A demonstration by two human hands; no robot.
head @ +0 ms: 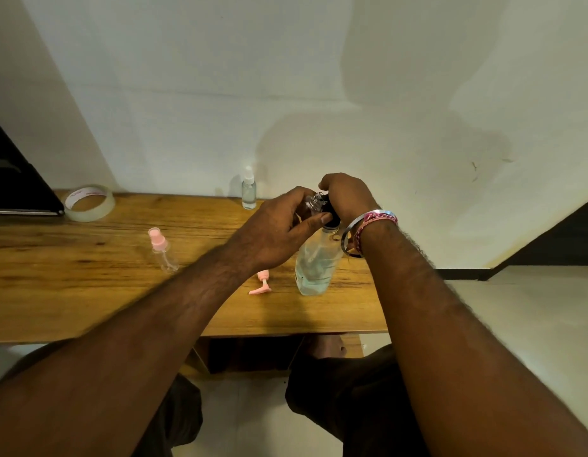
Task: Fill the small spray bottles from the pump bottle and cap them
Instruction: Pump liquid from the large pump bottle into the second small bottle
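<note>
Both our grips are busy at the top of the pump bottle (315,262): our right hand (347,196) curls over its black pump head (330,214), while our left hand (279,232) pinches a small clear spray bottle (314,202) between thumb and fingers, holding it tilted right against the pump head. Motion blur keeps us from telling whether liquid is flowing.

We work over a wooden worktop (88,275) set against a pale wall (286,77). At its far left lies a black flat object (12,179), which we cannot identify. The pump bottle stands near the worktop's right end, clear, with liquid inside. A roll of clear tape (89,202) lies flat just beside the black object. A capped clear spray bottle (248,188) stands upright at the back by the wall, well apart from us. A pink-capped spray bottle (162,249) stands left of our left forearm. A loose pink spray cap (261,283) with its dip tube lies on the worktop just left of the pump bottle's base. Our right wrist carries a metal bangle (347,234) and a pink woven band (378,217).
</note>
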